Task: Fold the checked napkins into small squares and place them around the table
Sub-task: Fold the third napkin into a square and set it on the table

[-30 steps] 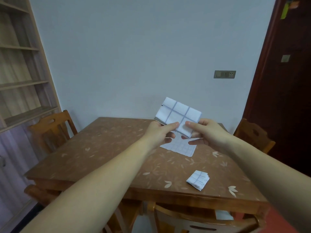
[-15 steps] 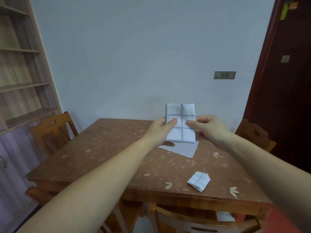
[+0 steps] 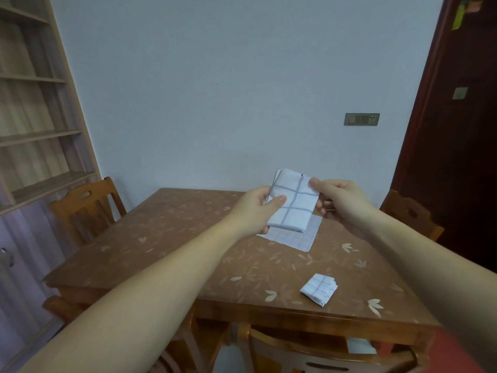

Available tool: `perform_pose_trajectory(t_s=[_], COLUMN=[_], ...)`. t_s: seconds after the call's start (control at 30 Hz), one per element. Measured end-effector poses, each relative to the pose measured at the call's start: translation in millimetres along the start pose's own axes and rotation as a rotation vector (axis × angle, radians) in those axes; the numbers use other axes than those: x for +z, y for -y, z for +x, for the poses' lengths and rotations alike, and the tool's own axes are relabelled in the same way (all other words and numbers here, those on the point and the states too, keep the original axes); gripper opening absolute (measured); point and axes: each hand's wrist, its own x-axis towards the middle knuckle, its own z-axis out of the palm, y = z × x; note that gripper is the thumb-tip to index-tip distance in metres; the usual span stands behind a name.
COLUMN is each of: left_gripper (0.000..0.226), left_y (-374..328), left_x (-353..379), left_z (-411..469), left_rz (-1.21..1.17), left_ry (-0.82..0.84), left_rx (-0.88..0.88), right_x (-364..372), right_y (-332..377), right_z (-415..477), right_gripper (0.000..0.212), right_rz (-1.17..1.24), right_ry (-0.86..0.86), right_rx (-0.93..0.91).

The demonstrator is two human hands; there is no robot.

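A brown, leaf-patterned table (image 3: 161,251) stands against a pale wall. Above its far side, a half-folded napkin (image 3: 293,208) is held in the air. It is white with grey-blue checks, and its long axis runs 12 to 6 o'clock. The left hand (image 3: 255,211) pinches its 9 o'clock edge and the right hand (image 3: 338,203) its 2 o'clock corner — both equally near. The next fold probably goes across that axis.
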Motion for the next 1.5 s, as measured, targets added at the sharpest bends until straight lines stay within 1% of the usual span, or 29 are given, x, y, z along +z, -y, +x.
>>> perform_pose_trajectory(t_s=[0.1, 0.23, 0.3, 0.37, 0.43, 0.53, 0.6, 0.67, 0.77, 0.9, 1.0, 1.07, 1.1, 1.13, 1.2, 1.23, 1.3, 1.37, 1.5], left_gripper=[0.024, 0.03, 0.033, 0.032, 0.033, 0.032, 0.035, 0.033, 0.036, 0.037, 0.038, 0.039, 0.039, 0.04, 0.04, 0.039, 0.037, 0.039, 0.038], left_y=[1, 1, -1, -2, -2, -2, -2, -2, -1, 0, -1, -2, -2, -2, -2, -2, -2, -3, -3], left_x=[3, 3, 6, 10, 12, 11, 9, 8, 10, 12, 12, 11, 10, 9, 8, 7, 7, 7, 5], left_z=[1, 2, 6, 9, 9, 9, 9, 9, 8, 8, 8, 9, 9, 10, 12, 12, 13, 14, 14], left_rz=[0.002, -0.038, -0.078, -0.04, 0.006, 0.026, 0.052, 0.062, 0.087, 0.093, 0.097, 0.107, 0.107, 0.106, 0.113, 0.119, 0.123, 0.127, 0.14], left_ry=[0.015, 0.007, -0.048, -0.142, -0.218, -0.279, -0.311, -0.323, -0.338, -0.329, -0.327, -0.336, -0.351, -0.371, -0.407, -0.42, -0.438, -0.456, -0.481], left_rx=[0.003, -0.055, -0.066, -0.019, 0.037, 0.104, 0.127, 0.147, 0.174, 0.185, 0.18, 0.178, 0.182, 0.188, 0.197, 0.2, 0.204, 0.204, 0.201], right_x=[3, 2, 3, 6, 10, 11, 10, 7, 9, 10, 12, 15, 16, 16, 17, 17, 17, 17, 18], right_y=[-1, -2, -2, -2, -2, -2, -2, -2, -2, -2, -2, -1, 0, 1, 0, -1, -2, -3, -2], right_z=[1, 2, -1, -2, -5, -11, -14, -13, -11, -3, 0, -1, -3, -6, -11, -13, -13, -12, -13], right_gripper=[0.03, 0.034, 0.034, 0.029, 0.028, 0.039, 0.042, 0.041, 0.038, 0.036, 0.037, 0.043, 0.045, 0.043, 0.036, 0.032, 0.025, 0.026, 0.021], right_rz=[-0.019, -0.14, -0.223, -0.254, -0.208, -0.183, -0.204, -0.184, -0.131, -0.076, -0.008, 0.084, 0.1, 0.08, -0.057, -0.125, -0.157, -0.13, -0.173], right_ry=[0.052, 0.042, 0.044, 0.036, 0.042, 0.165, 0.215, 0.224, 0.199, 0.121, 0.084, 0.031, 0.048, 0.107, 0.274, 0.325, 0.314, 0.288, 0.394], right_rx=[0.036, -0.074, -0.132, -0.154, -0.095, 0.034, 0.032, 0.014, 0.013, -0.007, 0.003, 0.014, 0.023, 0.037, 0.076, 0.085, 0.078, 0.067, 0.084])
